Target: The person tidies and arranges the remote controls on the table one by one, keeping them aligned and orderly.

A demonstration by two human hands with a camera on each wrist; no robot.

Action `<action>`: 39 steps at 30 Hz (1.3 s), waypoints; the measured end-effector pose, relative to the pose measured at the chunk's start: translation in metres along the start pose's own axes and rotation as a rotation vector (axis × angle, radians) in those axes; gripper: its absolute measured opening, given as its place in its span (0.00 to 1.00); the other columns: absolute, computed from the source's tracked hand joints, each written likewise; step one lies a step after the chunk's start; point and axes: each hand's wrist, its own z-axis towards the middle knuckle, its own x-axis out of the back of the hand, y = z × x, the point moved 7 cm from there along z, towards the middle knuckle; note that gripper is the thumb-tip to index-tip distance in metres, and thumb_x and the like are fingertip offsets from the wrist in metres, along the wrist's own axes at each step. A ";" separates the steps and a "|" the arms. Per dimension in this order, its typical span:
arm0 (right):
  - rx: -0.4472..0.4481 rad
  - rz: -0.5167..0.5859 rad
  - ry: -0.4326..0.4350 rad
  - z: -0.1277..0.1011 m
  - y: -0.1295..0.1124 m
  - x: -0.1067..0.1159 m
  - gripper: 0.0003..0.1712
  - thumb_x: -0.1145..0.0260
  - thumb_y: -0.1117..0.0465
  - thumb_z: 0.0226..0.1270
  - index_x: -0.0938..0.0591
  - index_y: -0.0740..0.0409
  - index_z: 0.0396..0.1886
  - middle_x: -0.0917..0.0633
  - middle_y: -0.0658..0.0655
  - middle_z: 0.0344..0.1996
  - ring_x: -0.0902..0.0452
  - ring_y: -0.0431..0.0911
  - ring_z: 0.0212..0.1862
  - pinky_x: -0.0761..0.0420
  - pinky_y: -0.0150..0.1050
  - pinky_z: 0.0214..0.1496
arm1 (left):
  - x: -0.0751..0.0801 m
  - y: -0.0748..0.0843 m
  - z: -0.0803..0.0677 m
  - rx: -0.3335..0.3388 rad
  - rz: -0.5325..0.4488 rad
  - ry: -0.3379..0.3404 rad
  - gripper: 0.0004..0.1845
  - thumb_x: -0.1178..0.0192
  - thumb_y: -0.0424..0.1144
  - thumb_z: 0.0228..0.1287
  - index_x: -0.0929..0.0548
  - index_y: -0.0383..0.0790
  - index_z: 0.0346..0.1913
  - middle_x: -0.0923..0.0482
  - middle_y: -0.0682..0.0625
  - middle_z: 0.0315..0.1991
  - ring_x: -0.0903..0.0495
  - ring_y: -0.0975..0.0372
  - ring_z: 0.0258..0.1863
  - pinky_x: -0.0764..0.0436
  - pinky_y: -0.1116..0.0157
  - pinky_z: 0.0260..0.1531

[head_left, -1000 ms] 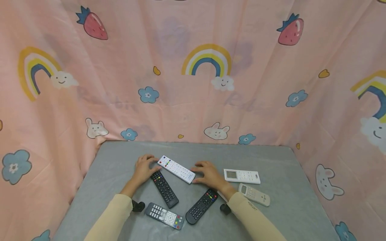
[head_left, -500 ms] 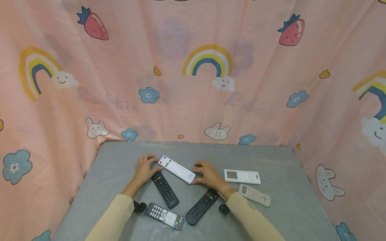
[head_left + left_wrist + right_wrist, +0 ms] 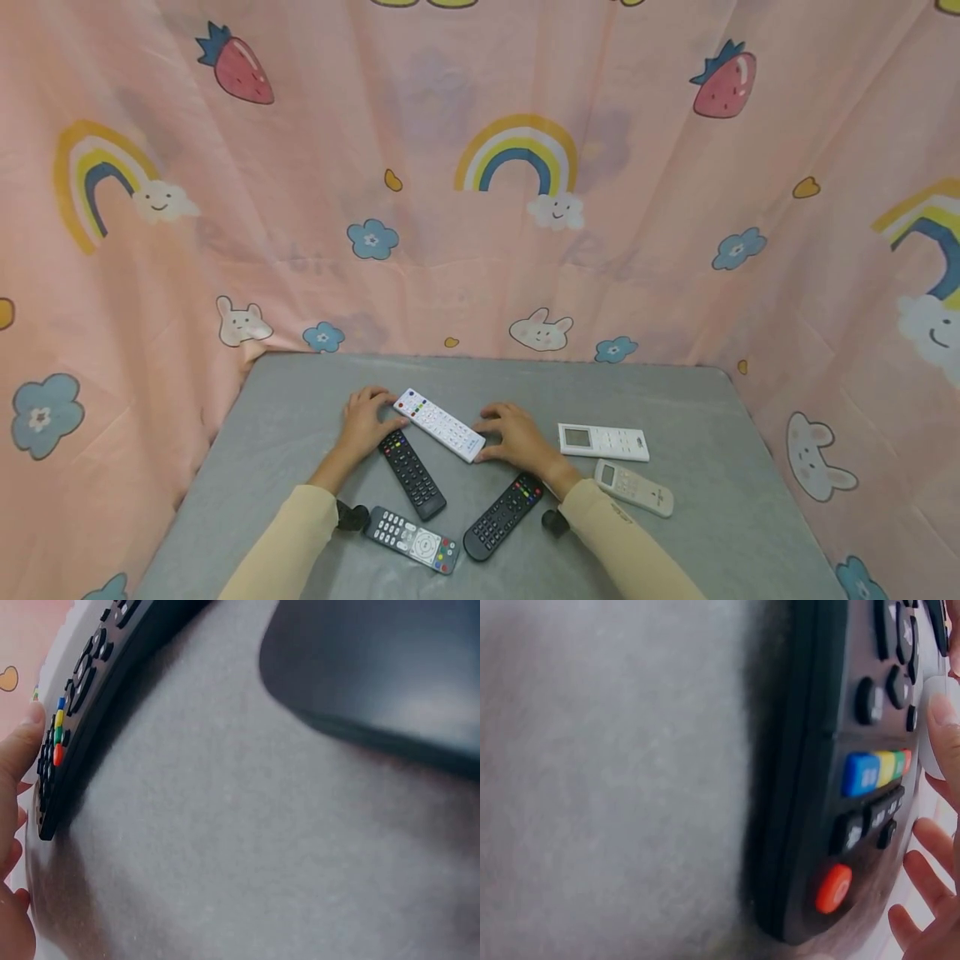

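A white remote control (image 3: 441, 425) with small coloured buttons lies slanted on the grey table, between both hands. At its upper left end is the left hand (image 3: 365, 422), fingertips right at the end and thumb by the near edge. That thumb also overlaps the tip of a black remote control (image 3: 412, 475). The right hand (image 3: 517, 437) stands at the white remote's lower right end, thumb and forefinger close about the corner. In the right wrist view its thumb (image 3: 945, 720) overlaps the white remote, while its other fingers (image 3: 930, 881) spread loosely apart from it.
Another black remote (image 3: 502, 517) lies below the right hand. A dark grey remote (image 3: 411, 540) is nearest the front. To the right lie a white remote with a screen (image 3: 602, 442) and a cream one (image 3: 633, 488). A pink patterned curtain (image 3: 480, 275) borders the table (image 3: 300, 383).
Both hands and the remotes keep nearly the same positions. The whole head view has shifted slightly downward.
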 end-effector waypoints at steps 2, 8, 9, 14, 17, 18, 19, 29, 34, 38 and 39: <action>0.000 -0.001 0.005 0.000 -0.001 0.000 0.31 0.23 0.40 0.46 0.13 0.46 0.52 0.19 0.55 0.60 0.27 0.53 0.64 0.32 0.56 0.70 | -0.001 0.000 0.001 0.001 -0.006 -0.006 0.27 0.27 0.50 0.54 0.16 0.40 0.54 0.26 0.39 0.62 0.32 0.43 0.63 0.39 0.42 0.65; -0.011 -0.009 0.010 0.001 -0.007 0.002 0.33 0.23 0.37 0.44 0.13 0.46 0.51 0.18 0.53 0.59 0.27 0.52 0.64 0.31 0.54 0.70 | -0.004 0.003 0.005 0.006 -0.002 -0.006 0.29 0.28 0.52 0.54 0.18 0.39 0.56 0.26 0.40 0.63 0.32 0.45 0.62 0.37 0.43 0.64; -0.009 -0.017 0.014 0.002 -0.009 0.002 0.33 0.23 0.37 0.44 0.13 0.46 0.50 0.18 0.52 0.59 0.26 0.51 0.64 0.31 0.54 0.70 | -0.004 0.004 0.006 0.001 -0.001 0.003 0.29 0.27 0.52 0.54 0.18 0.39 0.56 0.25 0.40 0.62 0.32 0.45 0.62 0.36 0.43 0.63; 0.005 -0.037 0.035 0.007 -0.016 0.002 0.34 0.23 0.35 0.42 0.12 0.47 0.48 0.17 0.52 0.58 0.26 0.51 0.63 0.30 0.53 0.69 | -0.002 0.007 0.014 -0.031 -0.002 0.042 0.30 0.27 0.50 0.54 0.18 0.36 0.56 0.24 0.39 0.61 0.30 0.44 0.59 0.33 0.44 0.57; 0.013 -0.050 0.047 0.010 -0.019 0.001 0.33 0.23 0.35 0.41 0.12 0.47 0.47 0.17 0.51 0.57 0.25 0.50 0.63 0.30 0.52 0.69 | -0.001 0.008 0.019 -0.022 -0.008 0.018 0.30 0.28 0.50 0.55 0.19 0.36 0.57 0.25 0.38 0.62 0.30 0.44 0.60 0.32 0.45 0.57; 0.016 -0.056 0.052 0.011 -0.021 0.001 0.33 0.23 0.35 0.41 0.12 0.47 0.46 0.17 0.51 0.57 0.25 0.50 0.63 0.29 0.51 0.69 | -0.001 0.009 0.021 -0.021 -0.008 0.010 0.30 0.28 0.50 0.56 0.20 0.35 0.58 0.26 0.38 0.62 0.30 0.44 0.59 0.32 0.44 0.57; 0.021 -0.061 0.058 0.012 -0.022 0.001 0.33 0.23 0.35 0.41 0.11 0.48 0.46 0.17 0.51 0.57 0.25 0.50 0.62 0.29 0.51 0.69 | 0.000 0.009 0.023 -0.018 -0.012 0.001 0.30 0.29 0.50 0.57 0.20 0.35 0.59 0.26 0.38 0.63 0.30 0.44 0.60 0.32 0.44 0.57; 0.016 -0.138 0.111 0.023 -0.042 -0.002 0.31 0.23 0.32 0.40 0.11 0.46 0.40 0.16 0.50 0.56 0.24 0.47 0.60 0.26 0.47 0.66 | -0.002 0.008 0.043 0.043 -0.054 -0.146 0.31 0.37 0.49 0.66 0.28 0.39 0.68 0.34 0.36 0.69 0.37 0.41 0.67 0.39 0.40 0.67; -0.003 -0.185 0.145 0.030 -0.057 -0.004 0.31 0.23 0.31 0.39 0.11 0.45 0.38 0.16 0.51 0.56 0.24 0.47 0.60 0.25 0.47 0.65 | 0.000 0.008 0.053 0.054 -0.073 -0.202 0.32 0.40 0.47 0.68 0.32 0.38 0.71 0.37 0.34 0.70 0.40 0.37 0.69 0.42 0.37 0.68; -0.019 -0.211 0.169 0.035 -0.068 -0.007 0.30 0.23 0.31 0.37 0.10 0.45 0.36 0.17 0.52 0.55 0.25 0.48 0.59 0.25 0.46 0.64 | 0.000 0.009 0.059 0.072 -0.092 -0.248 0.32 0.43 0.46 0.70 0.36 0.40 0.74 0.41 0.34 0.73 0.44 0.36 0.71 0.45 0.36 0.70; -0.020 -0.214 0.175 0.036 -0.070 -0.008 0.30 0.23 0.31 0.37 0.10 0.46 0.36 0.17 0.52 0.55 0.25 0.48 0.59 0.25 0.47 0.63 | 0.000 0.009 0.060 0.075 -0.094 -0.255 0.32 0.44 0.46 0.71 0.37 0.41 0.74 0.43 0.34 0.74 0.44 0.35 0.72 0.45 0.36 0.70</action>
